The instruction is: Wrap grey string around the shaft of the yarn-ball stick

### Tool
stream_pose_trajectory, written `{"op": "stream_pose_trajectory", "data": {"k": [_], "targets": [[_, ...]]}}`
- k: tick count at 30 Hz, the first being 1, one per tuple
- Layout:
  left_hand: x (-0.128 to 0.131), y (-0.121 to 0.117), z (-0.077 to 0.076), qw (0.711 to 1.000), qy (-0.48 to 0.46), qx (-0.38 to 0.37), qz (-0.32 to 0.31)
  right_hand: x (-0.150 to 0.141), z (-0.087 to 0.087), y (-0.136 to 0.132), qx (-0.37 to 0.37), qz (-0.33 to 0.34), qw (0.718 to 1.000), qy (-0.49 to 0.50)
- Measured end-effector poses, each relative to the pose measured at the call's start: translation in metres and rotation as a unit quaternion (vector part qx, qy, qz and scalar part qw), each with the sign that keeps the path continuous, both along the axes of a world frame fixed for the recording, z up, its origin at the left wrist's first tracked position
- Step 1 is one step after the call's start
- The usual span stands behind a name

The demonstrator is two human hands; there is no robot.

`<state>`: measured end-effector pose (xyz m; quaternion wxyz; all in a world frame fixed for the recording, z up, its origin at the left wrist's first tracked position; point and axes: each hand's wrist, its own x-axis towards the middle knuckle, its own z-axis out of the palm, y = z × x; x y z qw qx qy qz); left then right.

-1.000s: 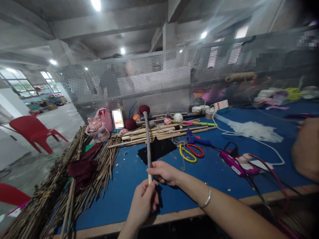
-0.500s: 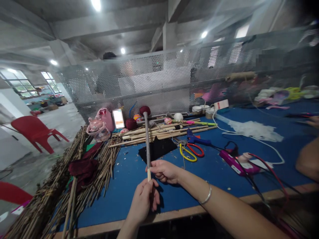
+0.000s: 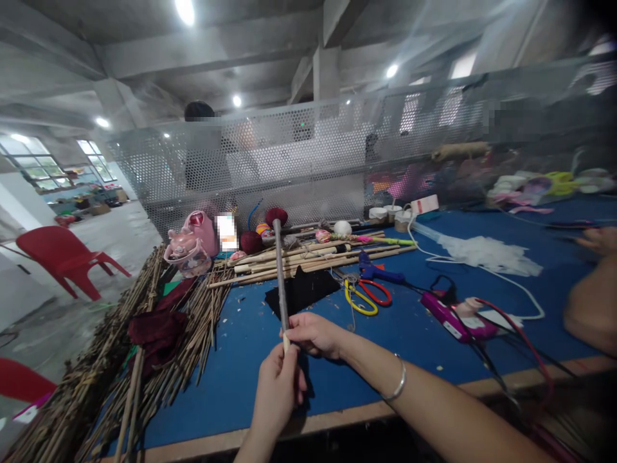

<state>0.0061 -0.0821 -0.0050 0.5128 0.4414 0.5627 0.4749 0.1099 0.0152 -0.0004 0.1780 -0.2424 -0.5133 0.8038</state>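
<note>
I hold a thin stick [image 3: 280,276] upright above the blue table [image 3: 241,386]. Most of its shaft is wrapped grey and its bare pale end shows between my hands. My left hand [image 3: 279,389] is closed round that lower end. My right hand [image 3: 313,334] pinches the shaft just above it, a silver bangle [image 3: 398,386] on that wrist. Behind the stick a black cloth piece [image 3: 303,289] lies on the table. A dark red ball [image 3: 276,215] sits in line with the stick's top; whether it is attached I cannot tell.
Bundles of thin sticks [image 3: 120,360] with maroon cloth [image 3: 157,328] fill the left. Light rods [image 3: 308,254], scissors [image 3: 366,296], a blue glue gun [image 3: 378,273], a purple tool [image 3: 453,318] and white plastic [image 3: 482,251] lie further back. Another person's arm [image 3: 590,302] rests at right, and a person stands beyond a mesh screen [image 3: 308,161].
The wrapped part has crept down the stick, leaving less bare end showing. My hands stayed almost in place. The arm at right drew back a little.
</note>
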Motion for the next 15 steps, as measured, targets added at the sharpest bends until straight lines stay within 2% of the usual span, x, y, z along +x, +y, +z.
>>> {"op": "stream_pose_trajectory", "data": {"k": [3, 5, 7, 9, 12, 15], "targets": [[-0.001, -0.003, 0.002, 0.990, -0.128, -0.019, -0.061, 0.003, 0.002, 0.000, -0.035, 0.058, 0.997, 0.022], [-0.001, -0.003, 0.004, 0.981, -0.173, -0.037, -0.077, 0.003, 0.002, -0.001, -0.032, 0.060, 0.997, 0.027], [-0.002, -0.001, 0.007, 0.983, -0.158, -0.068, -0.070, 0.001, 0.001, -0.002, -0.010, 0.035, 0.999, 0.016], [-0.004, 0.001, 0.009, 0.990, -0.096, -0.089, -0.054, -0.003, 0.000, -0.003, 0.015, 0.000, 1.000, -0.010], [-0.004, 0.004, 0.010, 0.994, -0.034, -0.092, -0.040, -0.008, 0.001, -0.006, 0.034, -0.057, 0.997, -0.044], [-0.002, 0.004, 0.011, 0.988, -0.102, -0.114, -0.035, -0.008, 0.004, -0.007, 0.034, -0.074, 0.995, -0.053]]}}
